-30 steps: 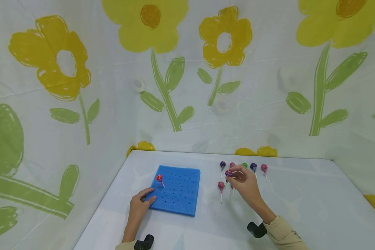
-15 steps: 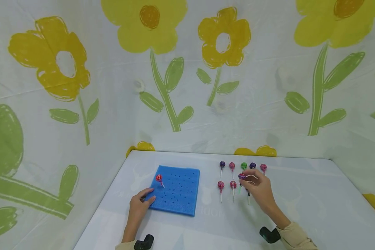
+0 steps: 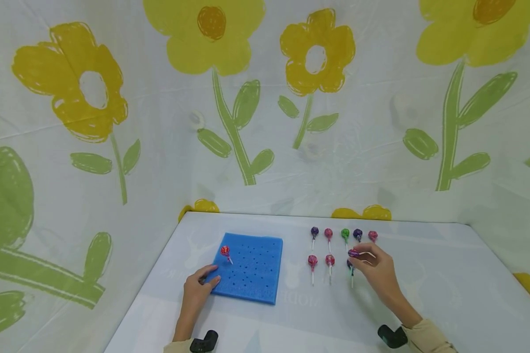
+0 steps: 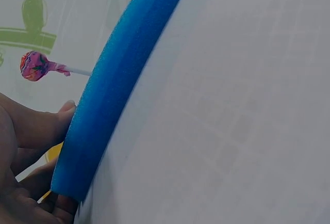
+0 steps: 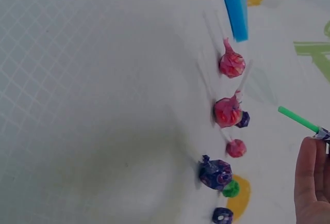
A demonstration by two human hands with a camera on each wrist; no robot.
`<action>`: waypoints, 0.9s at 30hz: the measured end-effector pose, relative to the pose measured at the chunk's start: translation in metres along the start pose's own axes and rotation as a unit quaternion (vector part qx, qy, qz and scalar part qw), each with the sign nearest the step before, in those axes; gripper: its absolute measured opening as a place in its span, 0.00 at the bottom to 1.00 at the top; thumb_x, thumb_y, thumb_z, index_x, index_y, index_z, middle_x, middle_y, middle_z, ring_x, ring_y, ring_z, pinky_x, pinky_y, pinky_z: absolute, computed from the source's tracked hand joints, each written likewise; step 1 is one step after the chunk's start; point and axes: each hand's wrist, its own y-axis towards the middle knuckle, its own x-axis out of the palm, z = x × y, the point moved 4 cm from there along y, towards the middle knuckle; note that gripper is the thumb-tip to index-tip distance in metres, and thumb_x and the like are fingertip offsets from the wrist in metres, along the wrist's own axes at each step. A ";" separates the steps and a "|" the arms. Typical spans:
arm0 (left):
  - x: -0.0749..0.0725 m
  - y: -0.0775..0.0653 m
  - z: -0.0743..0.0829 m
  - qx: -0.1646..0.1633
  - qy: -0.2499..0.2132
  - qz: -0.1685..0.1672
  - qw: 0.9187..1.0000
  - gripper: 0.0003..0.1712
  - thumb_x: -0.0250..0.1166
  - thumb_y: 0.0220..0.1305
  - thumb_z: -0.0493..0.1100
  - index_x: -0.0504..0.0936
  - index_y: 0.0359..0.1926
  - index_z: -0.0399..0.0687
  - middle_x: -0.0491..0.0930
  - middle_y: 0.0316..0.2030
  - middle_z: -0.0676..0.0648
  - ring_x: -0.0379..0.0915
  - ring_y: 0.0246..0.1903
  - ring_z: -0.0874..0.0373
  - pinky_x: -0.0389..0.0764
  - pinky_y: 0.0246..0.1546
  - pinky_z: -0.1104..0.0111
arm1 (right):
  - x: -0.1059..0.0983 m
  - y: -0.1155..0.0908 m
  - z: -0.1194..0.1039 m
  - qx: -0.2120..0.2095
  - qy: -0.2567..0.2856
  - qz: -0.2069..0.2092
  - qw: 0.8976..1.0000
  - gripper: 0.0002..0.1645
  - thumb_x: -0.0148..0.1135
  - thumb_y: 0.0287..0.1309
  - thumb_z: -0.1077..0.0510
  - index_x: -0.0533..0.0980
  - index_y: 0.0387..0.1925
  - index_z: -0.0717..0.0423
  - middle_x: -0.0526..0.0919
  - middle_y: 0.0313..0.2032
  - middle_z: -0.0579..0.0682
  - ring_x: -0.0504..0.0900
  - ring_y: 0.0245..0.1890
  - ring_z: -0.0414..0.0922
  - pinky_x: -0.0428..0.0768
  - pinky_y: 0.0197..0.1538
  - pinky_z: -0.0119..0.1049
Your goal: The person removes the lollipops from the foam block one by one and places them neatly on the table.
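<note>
In the head view, my left hand (image 3: 198, 289) holds the near left corner of a blue foam board (image 3: 256, 284) dotted with small holes. One red and orange wrapped lollipop (image 3: 225, 250) stands with its stick in the board, head up. The left wrist view shows the thumb (image 4: 67, 111) against the board's edge and fingers around its end. My right hand (image 3: 377, 269) pinches a purple wrapped lollipop (image 3: 353, 253) by its head, above the table. Its green stick (image 5: 298, 119) shows in the right wrist view. Beneath that hand lies a dark purple lollipop (image 3: 350, 264), partly hidden.
Several lollipops lie in two rows right of the board. The back row has purple (image 3: 314, 230), pink (image 3: 329, 233), green (image 3: 345, 233), dark blue (image 3: 357, 234) and another pink (image 3: 373, 236). Two reddish ones (image 3: 312, 261) are in front. A flower-printed curtain (image 3: 357, 171) surrounds the white table (image 3: 446, 294).
My right hand has moved rightward along the front row with the purple lollipop, uncovering the red and green ones. The left hand and the board stay put.
</note>
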 end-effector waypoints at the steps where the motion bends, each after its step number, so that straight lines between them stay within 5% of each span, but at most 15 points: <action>1: 0.000 0.000 0.000 0.000 0.000 0.000 1.000 0.20 0.67 0.57 0.35 0.81 0.52 0.38 0.75 0.56 0.36 0.67 0.59 0.40 0.69 0.57 0.49 | -0.001 -0.001 0.001 0.003 -0.001 0.002 1.000 0.17 0.65 0.56 0.47 0.75 0.46 0.46 0.79 0.41 0.43 0.80 0.40 0.40 0.80 0.41 0.25; 18: 0.000 -0.001 0.003 -0.003 -0.003 0.003 1.000 0.19 0.67 0.57 0.36 0.81 0.51 0.39 0.75 0.56 0.36 0.67 0.58 0.40 0.69 0.57 0.49 | -0.020 -0.008 0.011 0.056 -0.048 0.011 0.997 0.18 0.66 0.56 0.47 0.75 0.45 0.50 0.78 0.41 0.47 0.80 0.37 0.36 0.79 0.38 0.22; 27: 0.000 0.000 0.001 -0.003 -0.006 0.001 1.000 0.20 0.67 0.57 0.36 0.81 0.51 0.39 0.75 0.56 0.36 0.67 0.59 0.40 0.69 0.57 0.49 | -0.029 -0.005 -0.018 0.121 -0.062 -0.027 0.990 0.15 0.65 0.57 0.58 0.75 0.44 0.60 0.79 0.40 0.55 0.80 0.33 0.37 0.81 0.34 0.26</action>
